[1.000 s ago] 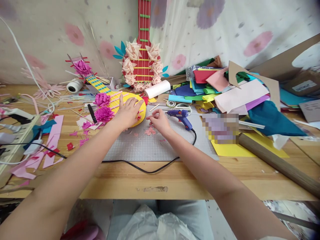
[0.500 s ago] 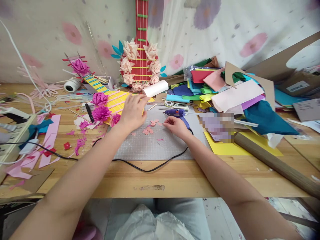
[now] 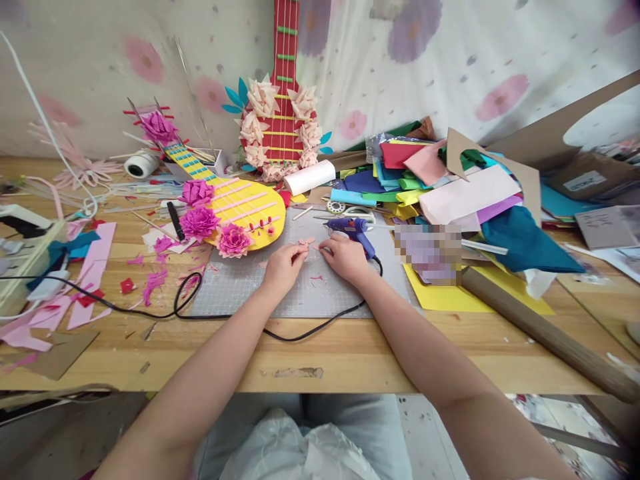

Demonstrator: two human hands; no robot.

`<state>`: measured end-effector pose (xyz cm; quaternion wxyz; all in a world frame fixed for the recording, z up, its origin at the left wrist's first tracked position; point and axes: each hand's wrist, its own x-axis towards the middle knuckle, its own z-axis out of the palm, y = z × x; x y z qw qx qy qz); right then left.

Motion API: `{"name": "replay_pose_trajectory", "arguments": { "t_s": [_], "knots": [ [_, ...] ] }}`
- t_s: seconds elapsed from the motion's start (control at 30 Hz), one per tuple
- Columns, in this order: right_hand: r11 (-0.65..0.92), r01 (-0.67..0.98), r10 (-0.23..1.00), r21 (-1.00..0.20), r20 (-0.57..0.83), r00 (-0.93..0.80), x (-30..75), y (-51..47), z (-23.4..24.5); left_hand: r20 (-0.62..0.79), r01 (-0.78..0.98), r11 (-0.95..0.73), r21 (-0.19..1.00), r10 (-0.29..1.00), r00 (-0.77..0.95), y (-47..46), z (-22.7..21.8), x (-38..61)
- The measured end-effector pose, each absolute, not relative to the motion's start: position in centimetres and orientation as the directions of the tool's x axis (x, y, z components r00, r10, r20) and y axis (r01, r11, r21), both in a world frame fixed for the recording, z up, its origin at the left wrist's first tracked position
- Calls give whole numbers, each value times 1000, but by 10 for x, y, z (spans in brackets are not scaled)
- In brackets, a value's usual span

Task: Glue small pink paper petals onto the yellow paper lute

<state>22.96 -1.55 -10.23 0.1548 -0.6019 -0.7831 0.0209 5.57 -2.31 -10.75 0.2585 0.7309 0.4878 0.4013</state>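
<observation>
My left hand (image 3: 284, 265) and my right hand (image 3: 341, 255) rest close together on the grey cutting mat (image 3: 250, 293). Both have fingers curled around small pink paper pieces (image 3: 306, 243) lying between them. The left fingertips pinch at one pink piece; whether the right hand holds one is unclear. A blue glue gun (image 3: 354, 230) lies just behind my right hand, its black cord (image 3: 300, 333) looping across the mat. A yellow paper guitar (image 3: 245, 210) with magenta paper flowers (image 3: 200, 223) lies left of my hands, untouched.
A red paper guitar (image 3: 283, 120) ringed with pale flowers leans on the wall. A heap of coloured paper sheets (image 3: 450, 183) fills the right. A cardboard tube (image 3: 545, 330), white paper roll (image 3: 310, 177), scissors (image 3: 350, 212), thread spool (image 3: 139, 163) and pink scraps (image 3: 90, 280) lie about.
My left hand left the yellow guitar and came down to the pink pieces on the mat. My right hand shifted slightly toward them. The camera view moved a little left.
</observation>
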Motion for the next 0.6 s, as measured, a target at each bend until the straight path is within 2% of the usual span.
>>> {"name": "replay_pose_trajectory", "arguments": {
  "t_s": [0.13, 0.33, 0.6],
  "knots": [
    [280, 941, 944, -188, 233, -234, 229, -13, -105, 321, 472, -349, 810, 937, 141, -25, -107, 54],
    [228, 895, 951, -384, 283, -121, 230, -15, -106, 302, 455, -320, 831, 946, 113, -23, -107, 55],
    [250, 789, 953, -561, 288, -97, 229, -20, -103, 293, 412, -308, 858, 951, 99, -23, -110, 57]
  ]
}}
